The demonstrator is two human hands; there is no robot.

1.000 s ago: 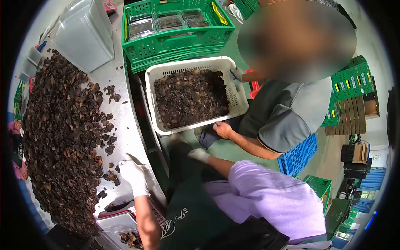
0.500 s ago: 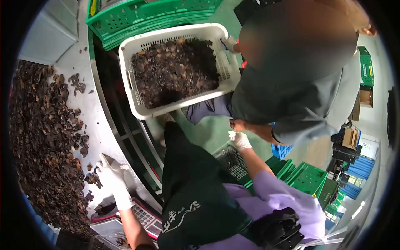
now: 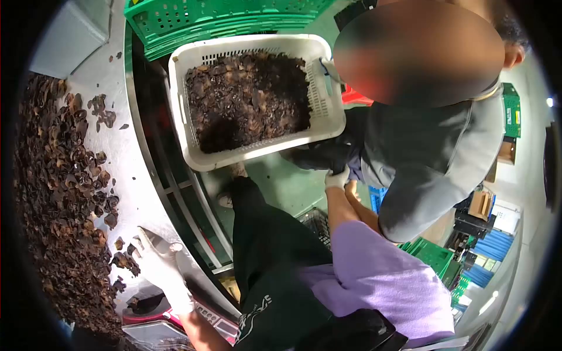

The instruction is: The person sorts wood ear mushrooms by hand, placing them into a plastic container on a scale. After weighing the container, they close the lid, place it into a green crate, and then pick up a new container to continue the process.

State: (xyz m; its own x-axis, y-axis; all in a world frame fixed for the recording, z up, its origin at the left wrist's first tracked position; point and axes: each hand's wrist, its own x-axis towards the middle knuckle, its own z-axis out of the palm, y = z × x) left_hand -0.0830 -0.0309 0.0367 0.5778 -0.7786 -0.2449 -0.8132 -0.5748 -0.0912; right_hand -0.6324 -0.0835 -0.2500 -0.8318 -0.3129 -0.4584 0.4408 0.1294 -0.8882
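My left hand [image 3: 157, 266], in a white glove, lies on the metal table [image 3: 137, 193] with thumb and fingers apart. It is beside a few loose dark brown, curled pieces [image 3: 124, 260] that look like wood ear mushrooms. A large heap of them [image 3: 64, 205] covers the table's left part. My right hand [image 3: 336, 178], also gloved, is low beside the co-worker's bare hand [image 3: 352, 190] and dark clothing; its fingers are mostly hidden. Ahead, a white basket [image 3: 257, 153] holds more dark pieces. The co-worker's gloved other hand [image 3: 329, 69] is at its right-hand handle.
Behind the basket stand stacked green crates [image 3: 228, 26]. A red-cased scale [image 3: 205, 316] with a clear container [image 3: 155, 334] sits near my left forearm. The co-worker [image 3: 433, 134] bends close on the right. More green crates [image 3: 430, 254] stand behind my right arm.
My right hand has moved up and forward, beside the co-worker's clothing. The co-worker has leaned in and the bare hand has lowered. My left hand remains on the table.
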